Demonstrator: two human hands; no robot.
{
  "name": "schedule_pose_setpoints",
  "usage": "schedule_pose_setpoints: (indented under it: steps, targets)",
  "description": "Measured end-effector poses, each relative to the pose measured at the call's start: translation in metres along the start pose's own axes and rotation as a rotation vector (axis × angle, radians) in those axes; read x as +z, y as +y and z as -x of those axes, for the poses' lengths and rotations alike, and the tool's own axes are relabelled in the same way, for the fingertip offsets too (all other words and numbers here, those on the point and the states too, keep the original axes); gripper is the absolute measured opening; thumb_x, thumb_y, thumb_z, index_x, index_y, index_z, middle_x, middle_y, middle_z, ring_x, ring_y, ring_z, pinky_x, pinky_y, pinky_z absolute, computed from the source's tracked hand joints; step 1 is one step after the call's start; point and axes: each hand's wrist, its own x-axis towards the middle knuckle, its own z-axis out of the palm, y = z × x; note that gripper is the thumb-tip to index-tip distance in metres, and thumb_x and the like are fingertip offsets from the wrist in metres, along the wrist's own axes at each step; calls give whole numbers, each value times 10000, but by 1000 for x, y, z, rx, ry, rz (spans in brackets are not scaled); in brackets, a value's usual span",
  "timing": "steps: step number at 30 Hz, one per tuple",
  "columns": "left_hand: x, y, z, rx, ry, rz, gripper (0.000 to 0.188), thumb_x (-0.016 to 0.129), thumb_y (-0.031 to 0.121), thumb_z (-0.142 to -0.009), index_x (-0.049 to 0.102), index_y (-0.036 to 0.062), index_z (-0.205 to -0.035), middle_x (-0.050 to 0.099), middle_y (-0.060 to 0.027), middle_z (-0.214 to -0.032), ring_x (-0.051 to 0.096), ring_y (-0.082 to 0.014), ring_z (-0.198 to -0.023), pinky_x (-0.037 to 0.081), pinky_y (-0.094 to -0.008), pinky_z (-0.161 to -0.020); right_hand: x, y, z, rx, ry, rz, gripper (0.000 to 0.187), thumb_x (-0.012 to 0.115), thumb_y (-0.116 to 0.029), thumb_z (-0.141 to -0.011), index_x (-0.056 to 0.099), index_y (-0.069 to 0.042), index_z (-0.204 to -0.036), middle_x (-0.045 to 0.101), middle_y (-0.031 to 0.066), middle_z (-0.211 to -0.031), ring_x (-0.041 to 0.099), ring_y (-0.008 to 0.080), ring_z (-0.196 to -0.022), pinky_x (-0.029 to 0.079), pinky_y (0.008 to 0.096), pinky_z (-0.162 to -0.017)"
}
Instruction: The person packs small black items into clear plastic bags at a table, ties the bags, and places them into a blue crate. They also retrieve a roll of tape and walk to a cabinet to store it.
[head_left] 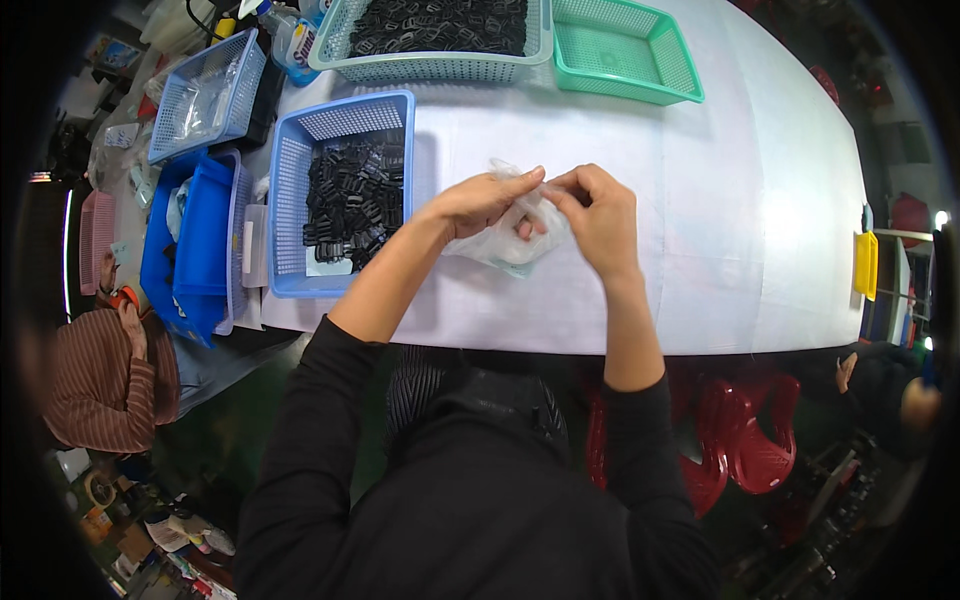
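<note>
Over the white table [740, 230], a thin clear plastic bag [490, 245] hangs between my two hands. My left hand [478, 203] is closed on it, with some fingertips showing through or past the film. The finger and thumb of my right hand [604, 212] are pinched together at the bag's upper edge. Something pale green shows at the bag's bottom; I cannot make out whether it is inside. Left of my left forearm stands a blue basket [289, 200], holding many small black plastic buckles [350, 190].
At the far side, a grey-green basket [440, 70] holds more black pieces beside a green basket [630, 85]. Further left are a blue basket of clear bags [165, 135], blue bins [205, 245] and a spray bottle [292, 45]. A person in a striped top [105, 375] sits left.
</note>
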Motion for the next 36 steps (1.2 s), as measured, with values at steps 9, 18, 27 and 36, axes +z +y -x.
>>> schedule_pose_setpoints:
  steps: [9, 18, 27, 36]
  targets:
    - [1, 12, 12, 145, -61, -109, 152, 657, 60, -752, 543, 14, -841, 599, -40, -787, 571, -130, -736, 457, -249, -669, 13, 34, 4, -35, -305, -64, 720, 753, -128, -588, 431, -99, -1231, 562, 140, -1061, 526, 339, -1026, 401, 401, -885]
    - [24, -24, 18, 936, 985, -1095, 210, 620, 3, -623, 503, 62, -787, 465, -64, -740, 527, -259, -677, 448, -405, -583, 10, 42, 0, 102, -449, 0, 299, 650, -249, -761, 611, -12, -938, 623, 108, -887, 575, 231, -852, 440, 347, -761]
    - [25, -31, 28, 1049, 1001, -1672, 107, 617, 209, -696, 542, 133, -683, 484, 17, -677, 497, -155, -696, 338, -309, -627, 30, 42, -10, 336, -141, -372, 289, 638, -289, -827, 667, -2, -846, 634, 55, -804, 544, 150, -773, 430, 287, -741]
    - [27, -116, 56, 984, 893, -1459, 175, 632, 200, -742, 503, 120, -656, 457, 0, -662, 481, -166, -656, 331, -315, -592, 48, 152, -34, 368, 135, 227, 309, 653, -361, -767, 719, -59, -769, 656, 109, -746, 583, 185, -755, 436, 297, -738]
